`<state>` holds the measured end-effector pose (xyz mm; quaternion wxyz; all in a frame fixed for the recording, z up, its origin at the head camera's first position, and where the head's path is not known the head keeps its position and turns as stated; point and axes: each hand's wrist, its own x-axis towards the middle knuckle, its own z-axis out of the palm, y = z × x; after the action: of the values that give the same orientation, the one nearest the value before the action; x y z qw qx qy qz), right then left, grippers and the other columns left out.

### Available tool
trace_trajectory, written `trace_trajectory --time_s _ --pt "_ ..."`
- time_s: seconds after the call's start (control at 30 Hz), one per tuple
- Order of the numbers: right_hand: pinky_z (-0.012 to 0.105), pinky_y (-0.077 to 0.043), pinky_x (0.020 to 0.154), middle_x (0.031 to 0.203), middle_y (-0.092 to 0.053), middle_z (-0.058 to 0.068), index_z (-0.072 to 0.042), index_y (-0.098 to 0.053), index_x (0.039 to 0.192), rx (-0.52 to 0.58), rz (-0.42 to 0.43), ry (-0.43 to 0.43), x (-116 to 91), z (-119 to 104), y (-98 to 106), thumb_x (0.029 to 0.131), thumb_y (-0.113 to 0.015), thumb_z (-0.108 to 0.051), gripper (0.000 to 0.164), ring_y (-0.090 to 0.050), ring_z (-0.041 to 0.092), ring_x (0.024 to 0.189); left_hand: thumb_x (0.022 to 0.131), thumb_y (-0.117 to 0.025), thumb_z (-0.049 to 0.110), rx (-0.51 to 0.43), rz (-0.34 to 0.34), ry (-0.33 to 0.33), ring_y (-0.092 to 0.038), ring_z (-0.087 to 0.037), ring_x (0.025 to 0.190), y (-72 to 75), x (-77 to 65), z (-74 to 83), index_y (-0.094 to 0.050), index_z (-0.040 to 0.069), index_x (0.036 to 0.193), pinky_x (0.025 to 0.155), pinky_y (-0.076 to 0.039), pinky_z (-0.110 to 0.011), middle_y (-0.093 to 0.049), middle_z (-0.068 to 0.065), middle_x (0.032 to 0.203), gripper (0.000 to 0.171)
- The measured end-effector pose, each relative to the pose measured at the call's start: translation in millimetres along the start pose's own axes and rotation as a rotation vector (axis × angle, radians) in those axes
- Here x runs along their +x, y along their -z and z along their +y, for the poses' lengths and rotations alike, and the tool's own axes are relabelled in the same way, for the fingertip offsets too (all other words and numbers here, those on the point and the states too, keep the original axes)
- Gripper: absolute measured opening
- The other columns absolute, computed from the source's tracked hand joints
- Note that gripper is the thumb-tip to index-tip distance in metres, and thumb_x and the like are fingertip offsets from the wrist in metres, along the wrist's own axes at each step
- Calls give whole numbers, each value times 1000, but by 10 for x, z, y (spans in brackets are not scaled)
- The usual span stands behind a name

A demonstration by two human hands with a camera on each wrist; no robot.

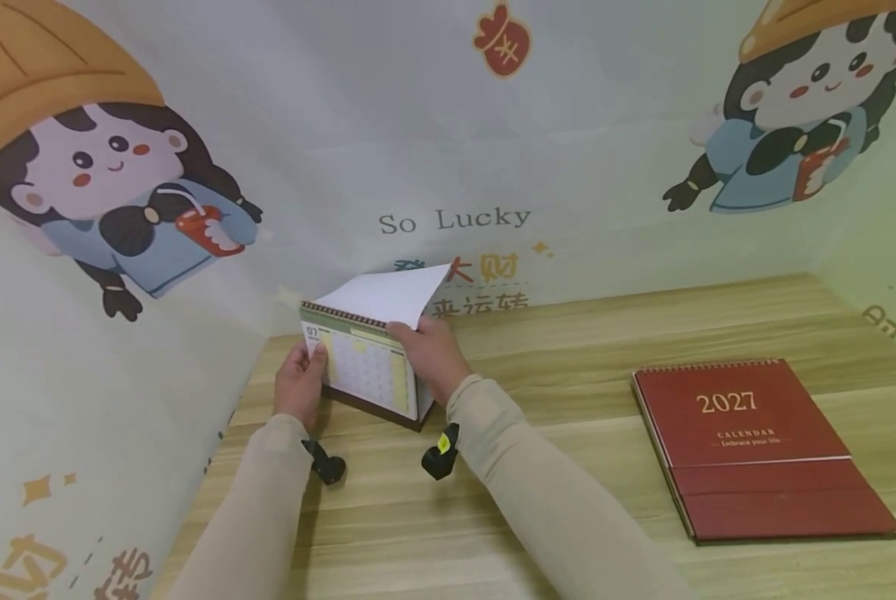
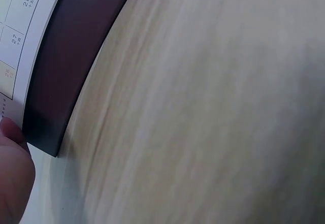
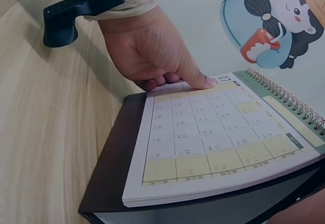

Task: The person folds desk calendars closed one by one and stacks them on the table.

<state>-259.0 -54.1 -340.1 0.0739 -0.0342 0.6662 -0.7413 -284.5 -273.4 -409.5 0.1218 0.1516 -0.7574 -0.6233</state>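
Observation:
A desk calendar (image 1: 365, 367) with a spiral along its top stands on the table, its front showing a month grid marked 07. My left hand (image 1: 300, 383) holds its left edge, thumb on the front page; this grip also shows in the right wrist view, the thumb (image 3: 200, 80) lying flat on the grid. At the upper right corner, my right hand (image 1: 436, 354) grips the calendar, thumb near the spiral and fingers hidden behind. A blank white sheet (image 1: 387, 290) stands out behind the spiral. The calendar's dark base (image 2: 66, 56) fills the upper left of the left wrist view.
A red 2027 calendar (image 1: 755, 450) lies on the right of the wood-grain table (image 1: 568, 367). Behind stands a pale printed backdrop (image 1: 598, 158) with cartoon figures and lettering. Small black devices (image 1: 440, 454) sit on both wrists.

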Motion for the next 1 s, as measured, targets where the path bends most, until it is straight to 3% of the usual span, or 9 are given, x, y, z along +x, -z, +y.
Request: trace_trajectory --time_s 0.37,0.63,0.77,0.87,1.0 --pt "35 -54 82 102 -73 7 -7 -68 119 -42 -26 26 -15 -21 34 99 -61 -26 29 -70 19 89 102 -52 39 -28 -3 24 -54 -12 111 -4 -21 10 -49 13 145 101 -41 -30 -58 -7 135 51" --pt "35 -55 80 98 -73 7 -5 -70 113 -67 -44 28 -39 -15 58 99 -61 -26 26 -69 19 87 103 -54 35 -53 13 23 -54 -11 101 -8 -59 -6 -53 10 141 91 -42 -25 -61 -6 123 46" --pt "31 -53 74 95 -72 4 -4 -69 114 -92 -48 74 -53 -14 66 99 -60 -23 26 -67 16 81 103 -53 34 -60 10 6 -54 -10 101 -9 -69 -19 -52 8 141 90 -42 -23 -60 -7 124 46" --pt "27 -45 57 74 -60 -1 0 -65 93 -144 -55 151 -75 -13 63 100 -58 -20 23 -53 12 62 104 -53 33 -55 7 -6 -52 -11 102 0 -80 -16 -51 6 141 91 -41 -24 -59 -9 126 46" --pt "28 -28 46 58 -32 -2 -4 -43 70 -200 -61 221 -102 -9 53 102 -57 -21 38 -29 13 48 104 -52 34 -25 11 -7 -50 -10 103 28 -89 -15 -50 8 143 91 -40 -24 -58 -8 129 47"
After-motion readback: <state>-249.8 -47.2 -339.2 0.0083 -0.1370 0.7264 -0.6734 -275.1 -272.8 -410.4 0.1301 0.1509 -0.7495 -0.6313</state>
